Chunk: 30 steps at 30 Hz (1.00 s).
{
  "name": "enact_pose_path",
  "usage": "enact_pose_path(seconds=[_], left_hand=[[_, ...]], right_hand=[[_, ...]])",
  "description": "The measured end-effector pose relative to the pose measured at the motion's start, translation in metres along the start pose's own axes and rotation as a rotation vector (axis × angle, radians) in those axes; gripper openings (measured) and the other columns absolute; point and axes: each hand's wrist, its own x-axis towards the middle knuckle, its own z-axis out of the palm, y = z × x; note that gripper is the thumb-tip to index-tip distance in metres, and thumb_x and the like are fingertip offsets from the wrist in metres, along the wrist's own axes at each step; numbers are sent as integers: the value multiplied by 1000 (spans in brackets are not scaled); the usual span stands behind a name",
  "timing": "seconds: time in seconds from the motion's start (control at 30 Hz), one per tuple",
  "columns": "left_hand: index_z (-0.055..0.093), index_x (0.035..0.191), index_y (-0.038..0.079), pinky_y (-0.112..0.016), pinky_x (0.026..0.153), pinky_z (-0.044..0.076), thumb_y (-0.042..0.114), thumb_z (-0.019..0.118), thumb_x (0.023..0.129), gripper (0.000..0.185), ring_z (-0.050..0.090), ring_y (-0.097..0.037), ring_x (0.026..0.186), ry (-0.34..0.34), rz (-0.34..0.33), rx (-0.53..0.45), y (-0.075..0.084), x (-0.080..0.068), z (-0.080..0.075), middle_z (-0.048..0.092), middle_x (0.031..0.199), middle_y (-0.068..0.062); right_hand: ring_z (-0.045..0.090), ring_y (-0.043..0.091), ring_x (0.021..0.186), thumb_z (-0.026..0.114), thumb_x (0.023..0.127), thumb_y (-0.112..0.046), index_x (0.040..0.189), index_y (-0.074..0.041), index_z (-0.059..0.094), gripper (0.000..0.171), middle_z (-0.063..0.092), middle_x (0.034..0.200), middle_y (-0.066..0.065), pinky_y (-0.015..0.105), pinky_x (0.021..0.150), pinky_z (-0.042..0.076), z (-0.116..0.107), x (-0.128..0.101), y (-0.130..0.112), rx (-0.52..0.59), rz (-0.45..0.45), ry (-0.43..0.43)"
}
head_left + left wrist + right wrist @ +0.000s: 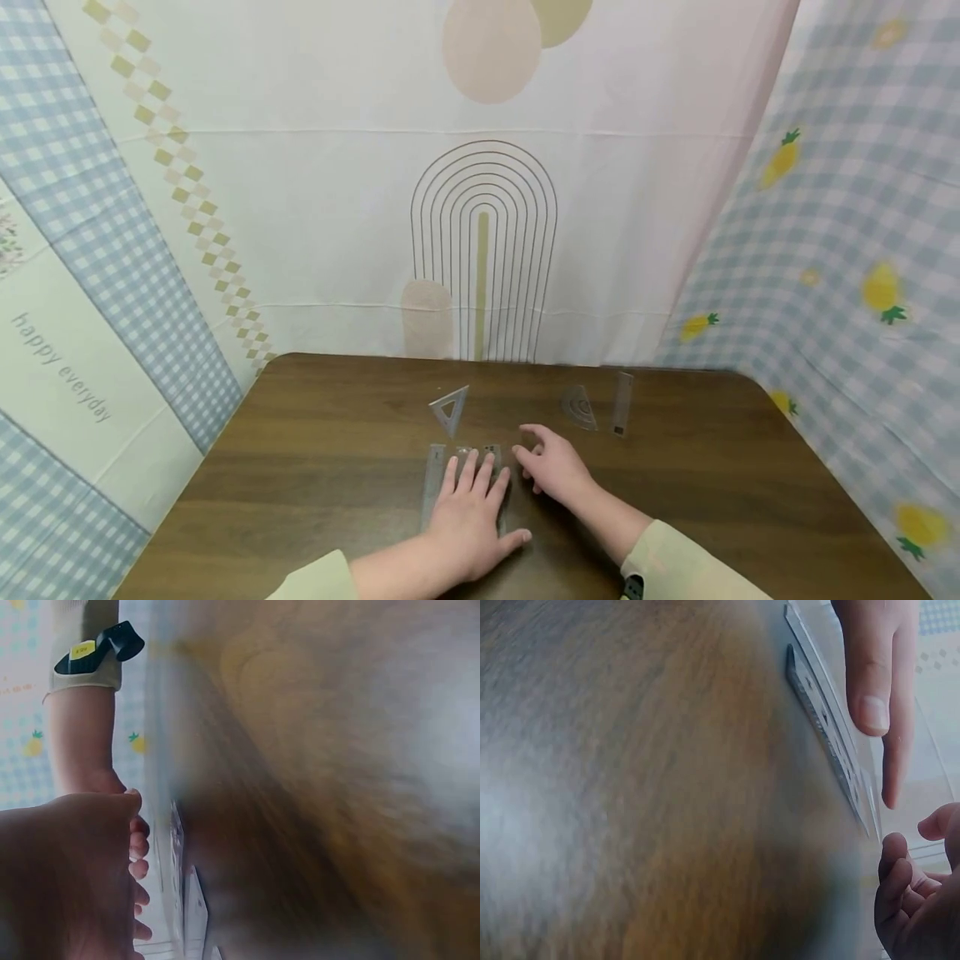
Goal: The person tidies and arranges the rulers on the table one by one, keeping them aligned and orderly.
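While you lean over the table (pixel 300 467):
Left hand (pixel 468 521): your straight fingers press flat on the clear rulers (pixel 435 483).
Right hand (pixel 555 471): relaxed, loosely curled, holding nothing, just beside the rulers.
Beyond: triangle (pixel 450 408), protractor (pixel 580 408).

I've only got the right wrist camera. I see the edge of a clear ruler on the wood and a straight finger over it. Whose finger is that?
Observer: It belongs to the left hand, which lies flat, fingers straight, on the clear rulers.
Operator: Anything else lying around?
Observer: Farther back, a small set square, a protractor and a short ruler lie apart from both hands.
Operator: Where is the right hand in all that?
Observer: The right hand is just right of the left one, nearer than the protractor, with its fingers loosely curled and holding nothing.
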Motion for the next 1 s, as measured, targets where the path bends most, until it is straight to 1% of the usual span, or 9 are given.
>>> enact_pose_path(seconds=[0.17,0.37,0.47,0.63,0.83,1.0], left_hand=[[34,156,17,-59,117,8,79,34,90,90,12,-35,150,3,11,13,8,12,-3,24,162,-11],[32,157,19,-58,118,7,78,33,91,89,11,-34,151,-1,-12,32,18,28,-11,24,163,-9],[32,157,20,-58,118,8,79,33,91,89,12,-34,151,-1,-25,46,21,35,-13,24,163,-9],[32,157,21,-58,118,8,78,32,91,87,13,-33,151,-7,-48,56,22,46,-11,25,163,-8],[35,156,20,-57,118,9,77,35,91,86,15,-34,150,30,-75,29,23,61,-4,28,161,-10],[33,157,21,-56,118,8,78,35,91,87,15,-34,150,37,-92,17,27,73,-3,27,162,-9]], right_hand=[[56,19,46,61,99,-27,142,-6,51,49,64,65,5,34,51,47,-11,-1,2,9,8,30],[56,19,45,61,99,-26,141,-7,52,48,64,66,7,34,49,47,-26,-2,7,39,41,71],[56,19,45,61,99,-26,141,-8,52,47,65,67,8,33,48,47,-32,-2,11,35,61,87],[56,20,46,61,99,-29,141,-10,53,47,64,67,8,33,51,47,-40,-2,16,13,73,100],[57,22,48,61,99,-29,141,-10,54,47,63,66,8,33,52,46,-51,-1,27,-24,78,119],[57,22,49,60,99,-30,140,-10,55,46,62,66,9,33,53,46,-64,-1,35,-50,81,145]])
